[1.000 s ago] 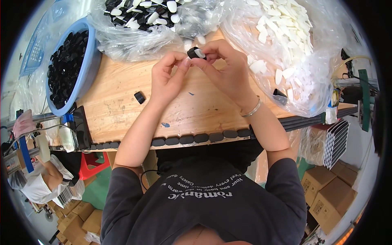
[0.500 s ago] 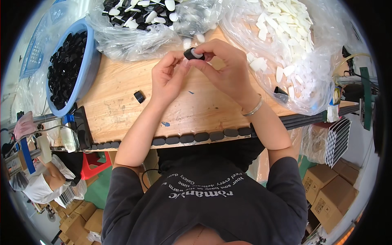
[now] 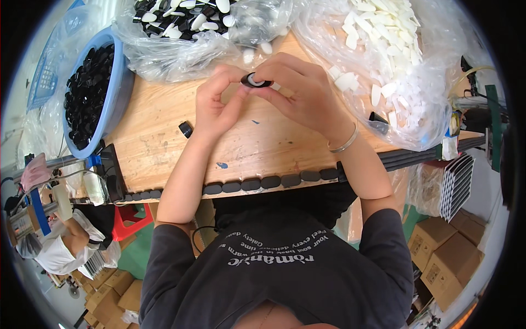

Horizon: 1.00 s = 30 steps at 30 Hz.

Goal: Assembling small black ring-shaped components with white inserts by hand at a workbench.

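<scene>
Above the wooden table, my left hand (image 3: 218, 107) pinches a small black oval cap (image 3: 265, 84) by its left end. My right hand (image 3: 301, 92) closes on the right end of the same cap, the thumb under it and the forefinger at its opening. Inside the opening shows a pale white oval piece (image 3: 251, 79), partly covered by the right fingers. A bangle circles my right wrist. Beside my left forearm, a separate short black cap (image 3: 186, 129) lies on the table (image 3: 150, 109).
A blue basin (image 3: 124, 90) of black caps stands at left. Plastic bags hold mixed black and white pieces (image 3: 198, 23) at the back and white oval pieces (image 3: 383, 33) at right. Dark oval pieces (image 3: 270, 182) line the near table edge. A person (image 3: 66, 241) sits at lower left.
Both hands have shifted slightly left and nearer with the cap. The cap has tilted, so its opening and the white piece inside show more; the white piece stands out less.
</scene>
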Tool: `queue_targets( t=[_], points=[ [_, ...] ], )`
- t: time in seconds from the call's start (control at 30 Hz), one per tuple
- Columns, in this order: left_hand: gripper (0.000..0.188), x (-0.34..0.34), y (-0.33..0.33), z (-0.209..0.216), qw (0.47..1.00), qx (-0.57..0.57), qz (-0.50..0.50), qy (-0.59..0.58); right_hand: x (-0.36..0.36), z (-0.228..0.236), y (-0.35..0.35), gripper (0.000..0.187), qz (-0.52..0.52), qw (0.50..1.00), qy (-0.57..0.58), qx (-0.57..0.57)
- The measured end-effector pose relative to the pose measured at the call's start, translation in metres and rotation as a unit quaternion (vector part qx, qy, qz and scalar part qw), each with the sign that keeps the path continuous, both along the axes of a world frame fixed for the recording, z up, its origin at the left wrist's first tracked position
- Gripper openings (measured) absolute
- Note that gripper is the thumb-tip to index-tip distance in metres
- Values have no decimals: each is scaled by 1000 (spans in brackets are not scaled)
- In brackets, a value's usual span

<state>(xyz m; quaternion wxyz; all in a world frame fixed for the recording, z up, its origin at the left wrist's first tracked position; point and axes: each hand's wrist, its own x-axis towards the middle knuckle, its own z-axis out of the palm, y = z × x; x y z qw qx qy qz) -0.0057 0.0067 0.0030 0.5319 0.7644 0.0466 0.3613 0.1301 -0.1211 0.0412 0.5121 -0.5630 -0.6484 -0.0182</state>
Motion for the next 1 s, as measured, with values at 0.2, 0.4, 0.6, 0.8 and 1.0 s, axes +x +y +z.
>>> queue_targets(
  t=[0.2, 0.4, 0.6, 0.8, 1.0],
  points=[
    [18, -1, 11, 13, 966, 254, 44, 2, 1, 0, -1, 17, 14, 1000, -8, -6],
    [20, 1, 7, 14, 980, 199, 23, -12, 0, -1, -1, 17, 7, 1000, -12, 9],
    [15, 3, -3, -5, 998, 43, 19, -50, -6, -1, 2, 19, -26, 998, 29, 43],
    [16, 1, -5, -10, 996, -69, -11, -63, -7, 0, 1, 19, -21, 997, 68, 41],
    [39, 8, -17, 5, 988, 78, 120, -51, -7, -8, 3, 33, -108, 993, 52, 4]
  ],
)
